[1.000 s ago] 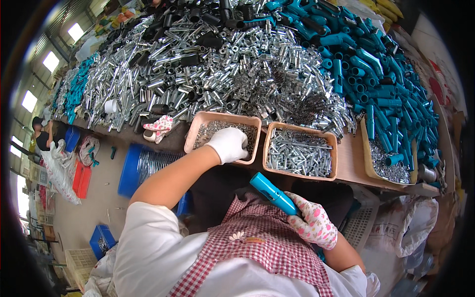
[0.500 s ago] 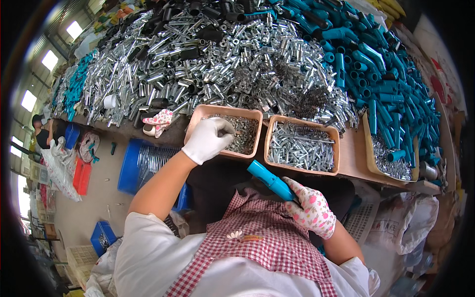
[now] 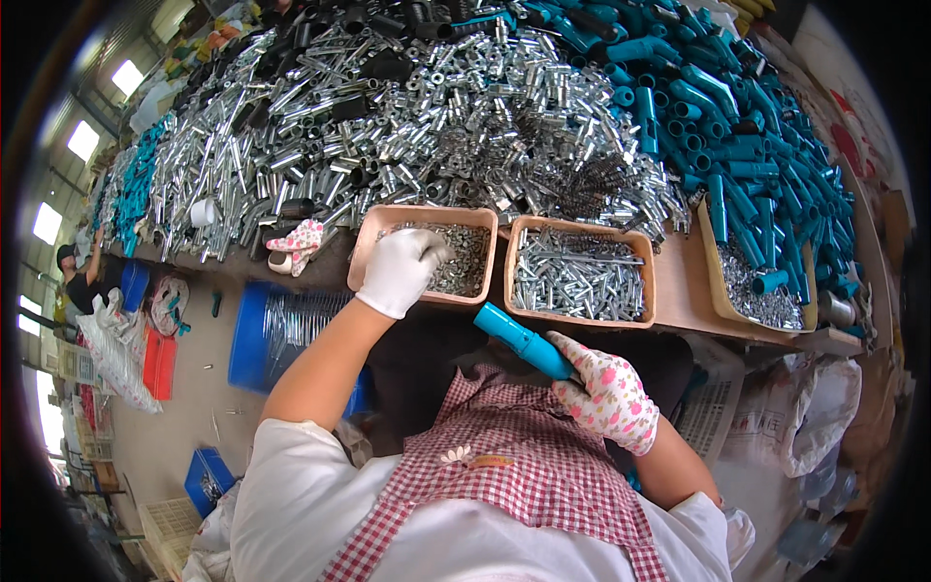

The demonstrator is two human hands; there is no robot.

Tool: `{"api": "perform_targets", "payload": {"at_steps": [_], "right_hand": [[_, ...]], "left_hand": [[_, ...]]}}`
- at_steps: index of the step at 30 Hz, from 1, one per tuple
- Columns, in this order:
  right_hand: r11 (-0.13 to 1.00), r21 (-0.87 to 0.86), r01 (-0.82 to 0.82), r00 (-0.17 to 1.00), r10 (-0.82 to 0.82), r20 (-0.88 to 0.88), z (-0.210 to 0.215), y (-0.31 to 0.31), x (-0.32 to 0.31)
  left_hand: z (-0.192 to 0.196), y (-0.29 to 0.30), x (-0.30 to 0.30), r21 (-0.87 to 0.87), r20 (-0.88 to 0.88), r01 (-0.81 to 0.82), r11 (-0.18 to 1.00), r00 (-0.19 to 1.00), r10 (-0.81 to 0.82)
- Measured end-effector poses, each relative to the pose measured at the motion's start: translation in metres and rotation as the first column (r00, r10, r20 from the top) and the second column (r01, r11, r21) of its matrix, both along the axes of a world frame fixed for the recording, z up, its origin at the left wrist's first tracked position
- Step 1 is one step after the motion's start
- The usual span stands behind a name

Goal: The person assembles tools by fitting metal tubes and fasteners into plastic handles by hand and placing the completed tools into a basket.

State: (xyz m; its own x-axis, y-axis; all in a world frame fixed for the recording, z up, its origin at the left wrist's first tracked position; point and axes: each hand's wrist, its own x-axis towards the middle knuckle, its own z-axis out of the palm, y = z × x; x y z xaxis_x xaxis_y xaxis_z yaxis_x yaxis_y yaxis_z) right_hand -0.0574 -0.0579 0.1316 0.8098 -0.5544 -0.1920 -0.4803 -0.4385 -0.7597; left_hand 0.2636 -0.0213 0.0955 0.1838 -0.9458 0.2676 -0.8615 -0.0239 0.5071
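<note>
Reaching into the left tray (image 3: pixel 373 238) of small metal parts on the counter (image 3: pixel 679 291), the left hand (image 3: pixel 401 270) curls over them; whether it grips any, one cannot tell. The right hand (image 3: pixel 609 400) holds a blue tube (image 3: pixel 524 341) near the apron (image 3: pixel 524 466). Thick gloves may let small parts slip and fall off the edge.

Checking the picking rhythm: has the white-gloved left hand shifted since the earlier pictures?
Yes. The left hand drew back to the near-left rim of the left tray, then returned over its small metal parts.
</note>
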Motion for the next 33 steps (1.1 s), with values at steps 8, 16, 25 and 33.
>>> {"api": "perform_targets", "payload": {"at_steps": [8, 16, 25, 33], "right_hand": [[0.999, -0.046, 0.013, 0.999, -0.011, 0.05, -0.006, -0.001, 0.0], [0.997, -0.076, -0.013, 0.996, 0.02, 0.088, -0.011, -0.001, 0.005], [0.979, -0.174, -0.109, 0.994, 0.109, -0.012, -0.009, 0.0, 0.0], [0.815, 0.546, -0.194, 0.979, 0.123, 0.164, -0.017, -0.006, -0.011]], "left_hand": [[0.007, 0.004, -0.005, -0.009, -0.238, -0.111, 0.994, 0.965, 0.105], [0.028, 0.034, -0.056, -0.181, -0.2, 0.256, 0.95, 0.936, -0.291], [0.008, 0.04, -0.08, -0.194, -0.036, 0.55, 0.813, 0.824, -0.566], [0.01, 0.057, -0.081, -0.151, 0.348, 0.744, 0.65, 0.656, -0.67]]}}
